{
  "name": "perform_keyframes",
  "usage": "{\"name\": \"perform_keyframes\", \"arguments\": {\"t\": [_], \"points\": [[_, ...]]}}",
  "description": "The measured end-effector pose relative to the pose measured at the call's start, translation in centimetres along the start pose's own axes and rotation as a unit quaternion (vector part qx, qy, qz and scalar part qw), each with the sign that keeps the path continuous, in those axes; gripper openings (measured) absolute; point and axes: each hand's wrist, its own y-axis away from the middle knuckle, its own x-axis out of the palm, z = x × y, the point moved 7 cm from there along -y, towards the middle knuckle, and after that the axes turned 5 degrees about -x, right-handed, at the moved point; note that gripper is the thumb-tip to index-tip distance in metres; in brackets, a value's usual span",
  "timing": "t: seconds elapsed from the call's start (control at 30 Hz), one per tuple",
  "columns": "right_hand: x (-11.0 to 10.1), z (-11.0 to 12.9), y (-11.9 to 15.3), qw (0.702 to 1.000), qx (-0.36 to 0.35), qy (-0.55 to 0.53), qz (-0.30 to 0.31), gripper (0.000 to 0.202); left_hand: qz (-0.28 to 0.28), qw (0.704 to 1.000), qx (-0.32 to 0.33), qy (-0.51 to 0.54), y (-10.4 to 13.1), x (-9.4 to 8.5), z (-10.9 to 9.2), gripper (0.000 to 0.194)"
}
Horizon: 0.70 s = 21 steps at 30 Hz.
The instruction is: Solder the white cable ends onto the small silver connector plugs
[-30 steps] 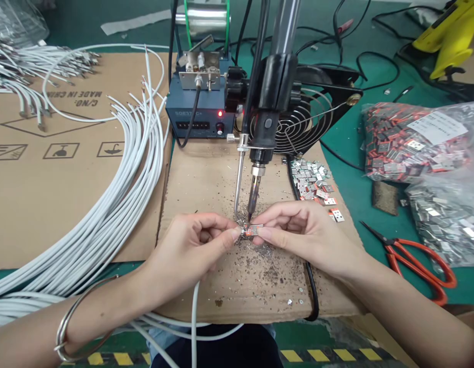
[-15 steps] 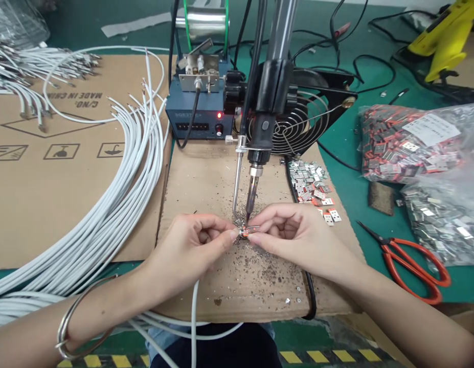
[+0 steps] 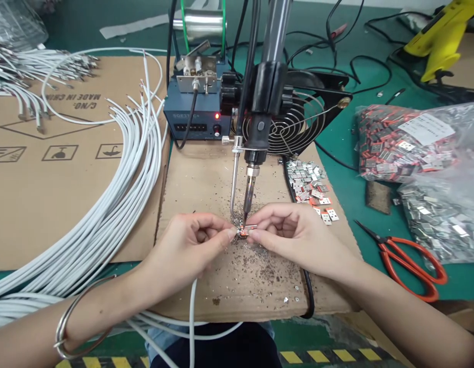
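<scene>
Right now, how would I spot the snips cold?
Find the two clear bags, upper and lower, on the right of the green table. The snips lie on the near-left side of the lower bag, tips angled away and left. Unlike the dull brown block beyond them, they have big looped red-orange handles and slim dark blades.

Seeing shiny metal solder spool (image 3: 204,25), glossy red plastic scissor handles (image 3: 413,263), matt brown cardboard sheet (image 3: 198,179) strewn with rough flecks, smooth white cables (image 3: 140,168), wrinkled clear plastic bag (image 3: 413,140).
</scene>
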Motion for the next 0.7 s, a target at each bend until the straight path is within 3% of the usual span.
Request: {"name": "perform_keyframes", "arguments": {"t": [0.7], "points": [[-0.19, 0.54, -0.06, 0.999, -0.01, -0.03, 0.023, 0.011, 0.014, 0.999, 0.014, 0.027, 0.1, 0.05, 0.1, 0.01]]}}
